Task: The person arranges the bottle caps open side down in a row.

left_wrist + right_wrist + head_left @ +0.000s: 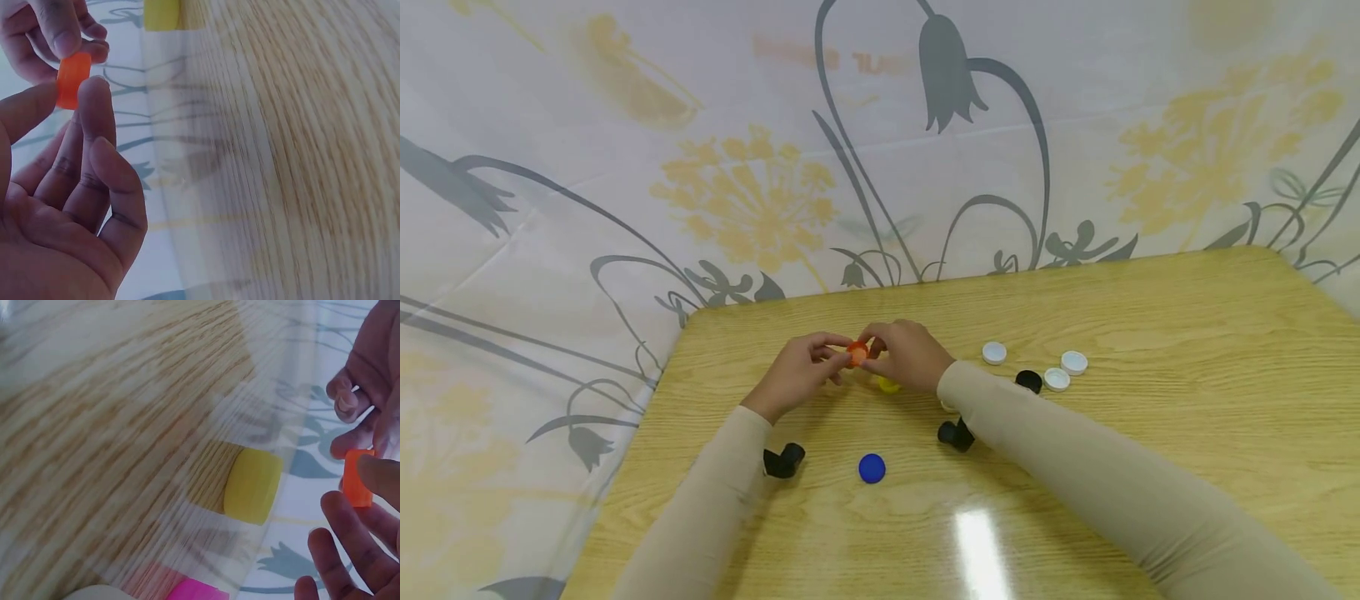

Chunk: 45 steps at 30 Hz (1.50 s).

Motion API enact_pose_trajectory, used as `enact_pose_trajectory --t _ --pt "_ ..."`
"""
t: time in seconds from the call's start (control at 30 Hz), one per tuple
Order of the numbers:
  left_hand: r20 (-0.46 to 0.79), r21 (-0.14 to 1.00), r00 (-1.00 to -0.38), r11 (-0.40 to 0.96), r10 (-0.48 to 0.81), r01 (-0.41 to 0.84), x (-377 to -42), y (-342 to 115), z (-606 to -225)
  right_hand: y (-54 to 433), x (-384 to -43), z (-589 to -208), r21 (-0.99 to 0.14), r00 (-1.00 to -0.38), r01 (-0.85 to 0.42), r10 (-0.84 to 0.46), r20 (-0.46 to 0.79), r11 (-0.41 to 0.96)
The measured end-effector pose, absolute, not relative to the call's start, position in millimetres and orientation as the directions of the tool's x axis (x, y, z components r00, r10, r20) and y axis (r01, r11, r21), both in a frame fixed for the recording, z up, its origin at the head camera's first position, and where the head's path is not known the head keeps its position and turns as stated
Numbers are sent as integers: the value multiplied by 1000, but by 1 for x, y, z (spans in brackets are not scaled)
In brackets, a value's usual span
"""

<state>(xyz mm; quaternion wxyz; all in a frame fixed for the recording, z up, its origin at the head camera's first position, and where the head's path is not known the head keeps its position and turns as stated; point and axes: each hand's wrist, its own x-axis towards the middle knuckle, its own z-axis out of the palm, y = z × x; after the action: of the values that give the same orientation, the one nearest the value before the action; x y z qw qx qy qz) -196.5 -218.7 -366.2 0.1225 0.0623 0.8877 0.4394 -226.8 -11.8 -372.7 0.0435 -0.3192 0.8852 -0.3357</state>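
Observation:
An orange bottle cap (857,354) is held up between both hands over the far part of the table. My left hand (801,368) pinches it between thumb and index finger, and the other fingers are loosely bent. From the opposite side, my right hand (912,357) grips the same cap with its fingertips; in the right wrist view the thumb covers part of the orange cap (355,478). Below the right hand, a yellow cap (253,485) stands on the table, partly hidden in the head view. Near it, a pink cap (199,590) shows at the right wrist view's bottom edge.
A blue cap (872,468) lies on the wooden table (1187,350) between the forearms. Right of the right wrist are three white caps (994,353) and a black cap (1028,381). A cream cap (100,594) is partly in view. Flower-patterned cloth (880,150) hangs behind the table.

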Motion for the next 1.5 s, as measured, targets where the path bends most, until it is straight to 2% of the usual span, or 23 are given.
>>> enact_pose_trajectory --t 0.2,0.3,0.57,0.9,1.5 --pt "-205 831 -958 552 203 -60 -198 -223 -367 -12 -225 -372 -629 -784 -547 -602 152 552" --pt "-204 842 -954 536 220 -57 -198 -224 -367 -11 -225 -372 -668 -782 -524 -609 132 528" --pt "-110 764 -968 642 227 63 -191 -219 -363 -9 -223 -373 -764 -790 -450 -604 101 462" --pt "-22 776 -966 614 256 145 -182 -216 -360 -8 -220 -371 -808 -824 -383 -561 79 448" --pt "85 762 -970 612 229 211 -161 -208 -357 2 -199 -366 -761 -786 -517 -569 242 392"
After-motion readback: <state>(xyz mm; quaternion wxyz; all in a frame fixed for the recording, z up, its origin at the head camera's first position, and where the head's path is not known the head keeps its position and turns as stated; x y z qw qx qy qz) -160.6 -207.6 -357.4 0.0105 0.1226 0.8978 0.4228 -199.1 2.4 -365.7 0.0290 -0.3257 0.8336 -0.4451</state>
